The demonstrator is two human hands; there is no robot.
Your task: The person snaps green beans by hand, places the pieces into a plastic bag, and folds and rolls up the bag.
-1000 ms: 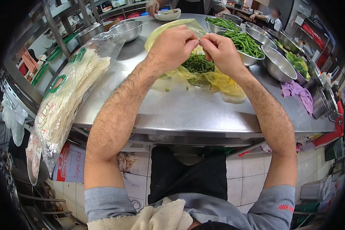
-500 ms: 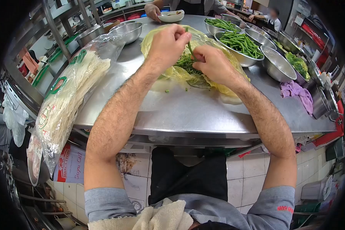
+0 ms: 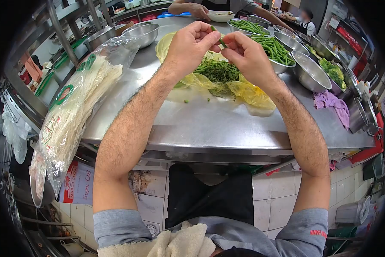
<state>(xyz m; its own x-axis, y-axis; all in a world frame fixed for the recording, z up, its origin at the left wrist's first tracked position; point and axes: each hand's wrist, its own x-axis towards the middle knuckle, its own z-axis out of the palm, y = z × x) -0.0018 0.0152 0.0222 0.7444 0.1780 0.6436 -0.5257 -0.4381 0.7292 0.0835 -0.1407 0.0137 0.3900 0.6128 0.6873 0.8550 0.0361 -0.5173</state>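
A green bean [image 3: 219,37] is pinched between the fingertips of both my hands. My left hand [image 3: 191,45] grips its upper end, and my right hand [image 3: 247,55] closes on the lower end. Below them, a heap of thin green bean trimmings [image 3: 222,72] lies on an opened yellow plastic bag [image 3: 253,93] spread over the steel table. Just beyond my right hand stands a metal bowl of whole green beans [image 3: 278,50], partly covered by that hand. Another bowl of green beans [image 3: 249,27] is behind it.
Clear-wrapped pale noodles [image 3: 79,105] lie along the left edge of the steel table [image 3: 209,128]. Several metal bowls [image 3: 310,72] and a purple cloth [image 3: 332,108] line the right side. Across the table, a co-worker's hand [image 3: 199,11] is by a white bowl [image 3: 220,16].
Both hands have risen slightly with the bean, my right one shifting rightward, uncovering more trimmings. The co-worker's hand and white bowl have moved to the right.
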